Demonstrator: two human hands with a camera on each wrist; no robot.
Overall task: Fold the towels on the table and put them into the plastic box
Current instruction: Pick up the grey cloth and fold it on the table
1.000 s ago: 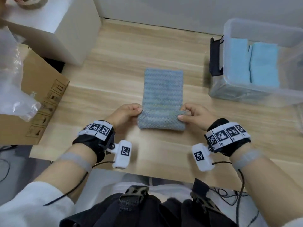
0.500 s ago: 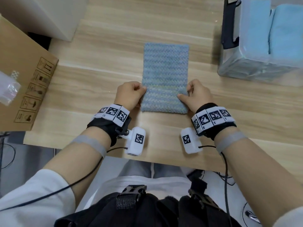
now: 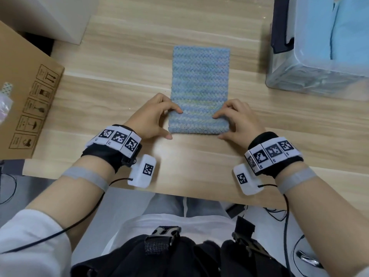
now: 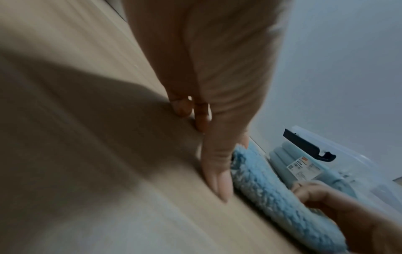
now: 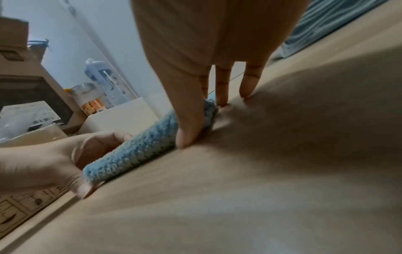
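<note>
A blue knitted towel (image 3: 199, 86), folded into a narrow strip, lies flat on the wooden table (image 3: 119, 76), its long side pointing away from me. My left hand (image 3: 174, 124) pinches its near-left corner, index finger on top and thumb at the near edge. My right hand (image 3: 217, 126) pinches the near-right corner the same way. In the right wrist view the thumb (image 5: 187, 134) presses on the towel's end (image 5: 141, 147). The clear plastic box (image 3: 319, 76) stands at the far right with light blue folded towels (image 3: 349, 27) inside.
A brown cardboard box (image 3: 30, 96) lies along the table's left side, and a white box (image 3: 60, 17) stands at the far left. A black latch (image 3: 279, 37) sits on the plastic box's left wall. The table's near edge (image 3: 179, 188) runs just behind my wrists.
The raised near fold of the towel has been laid down flat. Both hands have slid to the near corners, and my head has tilted down and closer.
</note>
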